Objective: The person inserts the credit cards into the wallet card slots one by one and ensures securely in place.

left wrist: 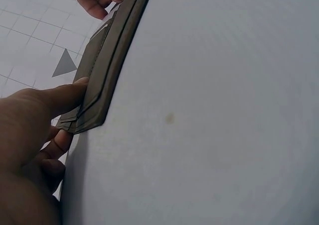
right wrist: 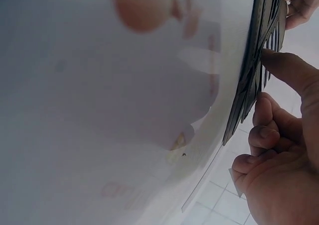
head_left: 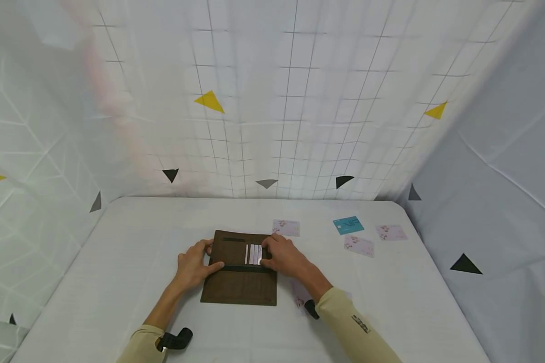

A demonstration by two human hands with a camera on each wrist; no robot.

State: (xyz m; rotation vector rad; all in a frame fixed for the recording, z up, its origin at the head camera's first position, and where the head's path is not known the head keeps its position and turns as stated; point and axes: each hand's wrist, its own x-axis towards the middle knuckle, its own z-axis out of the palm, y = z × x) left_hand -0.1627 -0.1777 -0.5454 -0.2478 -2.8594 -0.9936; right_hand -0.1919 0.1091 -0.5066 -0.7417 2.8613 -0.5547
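Note:
A brown wallet [head_left: 238, 287] lies unfolded on the white table, with several pale cards [head_left: 253, 254] showing as narrow strips in its slots. My left hand [head_left: 193, 267] grips the wallet's left edge, thumb on top near the dark fold and fingers at the outer side. At the right end of the slots, my right hand [head_left: 286, 256] pinches a pale card between thumb and fingers; much of that card is hidden. In the left wrist view, the wallet [left wrist: 107, 60] appears edge-on under the left thumb. The right wrist view shows the right thumb against the wallet [right wrist: 249, 75].
Behind the wallet lies a floral card [head_left: 287, 228]. To the right are a teal VIP card [head_left: 348, 225] and two more floral cards [head_left: 359, 245] [head_left: 391, 232]. Another floral card [head_left: 298, 297] is partly covered by the right forearm. White cloth walls [head_left: 263, 101] enclose the table.

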